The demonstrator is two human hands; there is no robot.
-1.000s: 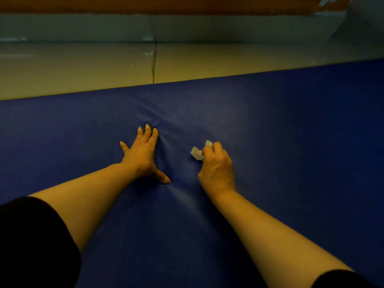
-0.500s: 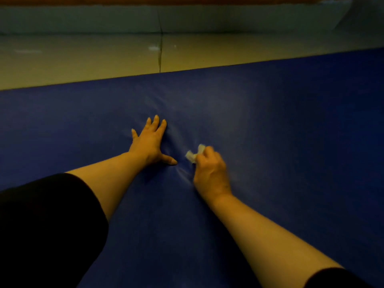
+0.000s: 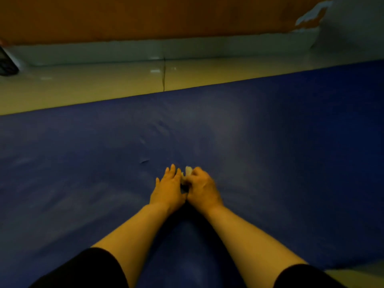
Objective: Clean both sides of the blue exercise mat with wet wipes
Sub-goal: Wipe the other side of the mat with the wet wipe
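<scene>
Just below the centre of the frame the two hands lie side by side, touching along their inner edges. The left hand [image 3: 168, 189] lies palm down on the blue exercise mat [image 3: 280, 163], its fingers straight and pointing toward the top of the frame. The right hand [image 3: 202, 188] is curled into a loose fist, knuckles up, and grips a small crumpled wet wipe [image 3: 188, 170], whose pale tip shows at the fingertips, between the two hands and against the mat. Both forearms run from the lower edge of the frame and converge at the wrists; black sleeves [image 3: 87, 269] cover the upper arms in the lower left and lower right corners.

The mat fills most of the frame, with a few small creases just above the hands. Its far edge slants from the middle left up to the upper right. Beyond it lies a pale glossy floor [image 3: 104, 84] with a dark seam, then a light baseboard [image 3: 187, 48] under an orange-brown wall [image 3: 145, 15] across the top.
</scene>
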